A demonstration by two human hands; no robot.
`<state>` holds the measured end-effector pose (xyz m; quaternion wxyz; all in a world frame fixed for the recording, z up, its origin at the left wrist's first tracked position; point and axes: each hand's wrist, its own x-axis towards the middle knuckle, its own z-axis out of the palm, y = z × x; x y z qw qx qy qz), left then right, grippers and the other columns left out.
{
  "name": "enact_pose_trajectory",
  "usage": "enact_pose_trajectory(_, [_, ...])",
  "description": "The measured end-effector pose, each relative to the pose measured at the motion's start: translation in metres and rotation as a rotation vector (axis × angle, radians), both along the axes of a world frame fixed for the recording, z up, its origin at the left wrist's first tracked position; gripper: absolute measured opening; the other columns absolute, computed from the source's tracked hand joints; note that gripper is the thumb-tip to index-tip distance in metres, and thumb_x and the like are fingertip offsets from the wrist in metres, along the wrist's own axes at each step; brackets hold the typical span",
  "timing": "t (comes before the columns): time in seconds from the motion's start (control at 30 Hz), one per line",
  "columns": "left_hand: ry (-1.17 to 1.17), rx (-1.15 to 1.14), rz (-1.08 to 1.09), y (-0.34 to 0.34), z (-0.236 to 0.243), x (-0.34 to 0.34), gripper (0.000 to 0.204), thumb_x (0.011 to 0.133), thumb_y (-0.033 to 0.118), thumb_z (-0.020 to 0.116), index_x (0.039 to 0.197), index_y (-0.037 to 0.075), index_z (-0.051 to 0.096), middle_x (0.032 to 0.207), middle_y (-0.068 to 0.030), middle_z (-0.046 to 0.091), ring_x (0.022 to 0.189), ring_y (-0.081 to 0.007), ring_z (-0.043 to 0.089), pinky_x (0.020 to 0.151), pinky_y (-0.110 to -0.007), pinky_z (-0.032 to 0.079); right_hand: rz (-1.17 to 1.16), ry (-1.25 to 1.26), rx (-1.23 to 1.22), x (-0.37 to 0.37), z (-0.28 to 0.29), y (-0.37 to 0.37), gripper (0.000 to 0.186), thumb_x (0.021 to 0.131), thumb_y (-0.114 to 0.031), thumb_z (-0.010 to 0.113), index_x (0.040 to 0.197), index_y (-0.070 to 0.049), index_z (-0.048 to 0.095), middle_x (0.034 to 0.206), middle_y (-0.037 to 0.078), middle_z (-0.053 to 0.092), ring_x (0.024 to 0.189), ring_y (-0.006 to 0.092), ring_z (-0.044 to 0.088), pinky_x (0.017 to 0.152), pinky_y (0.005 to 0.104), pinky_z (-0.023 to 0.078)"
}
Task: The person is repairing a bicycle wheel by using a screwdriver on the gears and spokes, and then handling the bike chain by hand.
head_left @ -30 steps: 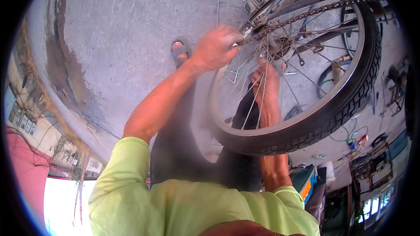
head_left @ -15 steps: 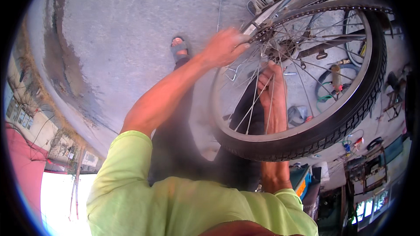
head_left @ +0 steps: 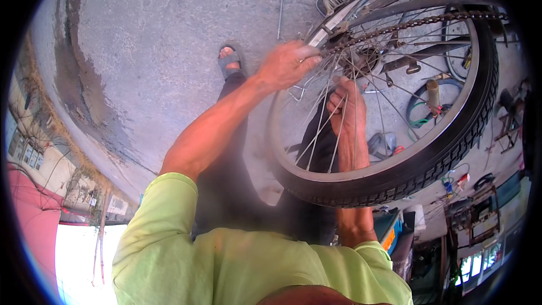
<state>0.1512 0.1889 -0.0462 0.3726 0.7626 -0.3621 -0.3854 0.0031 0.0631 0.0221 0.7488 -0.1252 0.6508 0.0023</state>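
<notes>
A bicycle wheel (head_left: 361, 174) with a knobbly black tyre (head_left: 389, 192) stands tilted at the right. My left hand (head_left: 287, 65) is closed, thumb and fingers pinched together beside the silver end of a frame tube (head_left: 319, 36); whatever is between them is hidden. Through the spokes, my right hand (head_left: 349, 100) shows with curled fingers just below the hub (head_left: 364, 61). What those fingers grip is too small to make out. A rusty chain (head_left: 418, 22) runs from near the hub toward the upper right, and dark curved bands (head_left: 412, 1) lie above it.
On the concrete ground beyond my left hand lies a T-shaped metal tool (head_left: 283, 5). Through the wheel show a wooden-handled tool (head_left: 433, 95), a dark hose loop (head_left: 414, 101) and a clear plastic piece (head_left: 381, 143). Benches and clutter (head_left: 473, 220) stand at the lower right.
The wheel has shifted slightly left in the picture, and the chain hangs a little apart from the dark band above it. Both hands stay in nearly the same places.
</notes>
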Motion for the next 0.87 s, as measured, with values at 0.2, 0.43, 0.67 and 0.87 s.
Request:
enact_pose_trajectory(0.2, [0.093, 0.162, 0.027, -0.01, 0.003, 0.003, 0.033, 0.098, 0.03, 0.06, 0.12, 0.006, 0.066, 0.107, -0.019, 0.067, 0.103, -0.0365, 0.064, 0.088, -0.042, 0.049, -0.011, 0.013, -0.001, 0.0, -0.001, 0.0, 0.021, 0.092, -0.022, 0.066, 0.095, -0.003, 0.059, 0.062, -0.009, 0.03, 0.048, 0.0034, 0.026, 0.044, 0.0226, 0.02])
enact_pose_trajectory(0.43, [0.584, 0.112, 0.558, -0.026, -0.004, -0.018, 0.04, 0.096, 0.02, 0.061, 0.133, 0.002, 0.06, 0.119, -0.0142, 0.069, 0.108, -0.0237, 0.066, 0.09, -0.036, 0.05, 0.034, -0.014, 0.007, -0.003, -0.003, -0.002, 0.024, 0.093, -0.024, 0.064, 0.1, -0.002, 0.059, 0.062, -0.01, 0.028, 0.049, 0.0037, 0.025, 0.045, 0.0228, 0.021])
enact_pose_trajectory(0.67, [0.615, 0.142, 0.62, -0.031, 0.019, -0.012, 0.045, 0.096, 0.021, 0.061, 0.134, -0.003, 0.058, 0.124, -0.0138, 0.067, 0.114, -0.0233, 0.064, 0.094, -0.034, 0.051, 0.05, -0.03, -0.008, -0.015, -0.016, 0.003, 0.025, 0.093, -0.033, 0.066, 0.095, -0.009, 0.059, 0.061, -0.009, 0.031, 0.048, 0.0059, 0.03, 0.043, 0.0229, 0.023])
enact_pose_trajectory(0.87, [0.408, 0.053, 0.658, -0.058, 0.055, 0.016, 0.044, 0.094, 0.021, 0.069, 0.134, 0.005, 0.063, 0.126, -0.0151, 0.068, 0.116, -0.0223, 0.064, 0.099, -0.034, 0.048, 0.176, -0.07, -0.032, -0.024, -0.013, -0.01, 0.038, 0.088, -0.044, 0.075, 0.092, -0.009, 0.062, 0.06, -0.006, 0.04, 0.047, 0.0112, 0.04, 0.045, 0.0271, 0.029])
